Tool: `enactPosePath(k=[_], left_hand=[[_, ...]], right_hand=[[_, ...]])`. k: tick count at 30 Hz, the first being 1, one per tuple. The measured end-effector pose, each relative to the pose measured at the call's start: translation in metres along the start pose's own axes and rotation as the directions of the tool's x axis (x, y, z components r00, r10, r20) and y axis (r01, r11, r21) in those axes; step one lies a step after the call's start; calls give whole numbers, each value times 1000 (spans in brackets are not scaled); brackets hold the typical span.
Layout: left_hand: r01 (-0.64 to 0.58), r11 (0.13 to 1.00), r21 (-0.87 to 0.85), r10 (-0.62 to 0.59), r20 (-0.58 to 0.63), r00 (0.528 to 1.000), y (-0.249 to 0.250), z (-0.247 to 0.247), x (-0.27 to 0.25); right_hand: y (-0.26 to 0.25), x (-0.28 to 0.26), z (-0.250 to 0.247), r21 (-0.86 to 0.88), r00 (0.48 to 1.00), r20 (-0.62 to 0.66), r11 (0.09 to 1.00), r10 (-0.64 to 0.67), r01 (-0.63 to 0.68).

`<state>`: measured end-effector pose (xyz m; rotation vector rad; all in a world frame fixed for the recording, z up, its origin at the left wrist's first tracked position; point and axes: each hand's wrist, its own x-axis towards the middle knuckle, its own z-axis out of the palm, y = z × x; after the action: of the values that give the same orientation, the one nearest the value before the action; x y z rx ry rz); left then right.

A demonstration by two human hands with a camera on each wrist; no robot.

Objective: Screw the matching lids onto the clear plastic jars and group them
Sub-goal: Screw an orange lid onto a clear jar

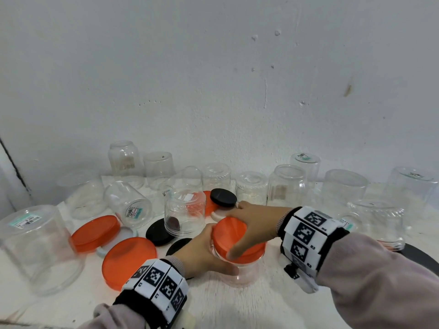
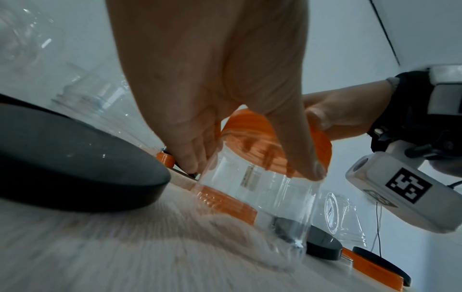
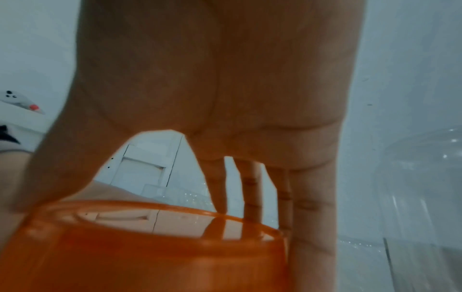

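While unreadable, barcode sticker (image 1: 132, 212) on upturned jar (image 1: 128, 205).

A white table (image 1: 237, 302) carries clear jars (image 1: 185, 210), orange lids (image 1: 129, 260), black lids (image 1: 158, 230).

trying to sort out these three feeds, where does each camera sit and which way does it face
Head: worn high, facing forward and down at the table; both hands and sleeves show.
Left wrist: low, along the left hand gripping the clear jar; right hand beyond.
Right wrist: along the right hand onto the orange lid.
Shared: all three show that lid, right hand gripping its rim.
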<state>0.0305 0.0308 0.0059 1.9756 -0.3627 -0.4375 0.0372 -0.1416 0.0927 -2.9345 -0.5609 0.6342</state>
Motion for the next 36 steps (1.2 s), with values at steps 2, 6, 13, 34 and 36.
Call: enactPosePath(k=[2, 6, 13, 34, 36], left_hand=[[-11, 1000, 6, 11, -5, 1000, -1, 0, 0], [-12, 1000, -5, 12, 7, 1000, -3, -1, 0], [-32, 999, -43, 33, 22, 999, -5, 0, 0], [-26, 1000, -8, 26, 21, 999, -7, 0, 2], [-30, 999, -14, 30, 21, 999, -7, 0, 2]], right_hand=[[-1, 2, 4, -16, 999, -23, 999, 44, -45], [-3, 1, 2, -21, 999, 10, 999, 33, -33], [-6, -3, -5, -30, 998, 56, 999, -15, 17], [-8, -2, 3, -54, 996, -8, 994, 91, -91], [-9, -3, 0, -54, 997, 33, 997, 65, -63]])
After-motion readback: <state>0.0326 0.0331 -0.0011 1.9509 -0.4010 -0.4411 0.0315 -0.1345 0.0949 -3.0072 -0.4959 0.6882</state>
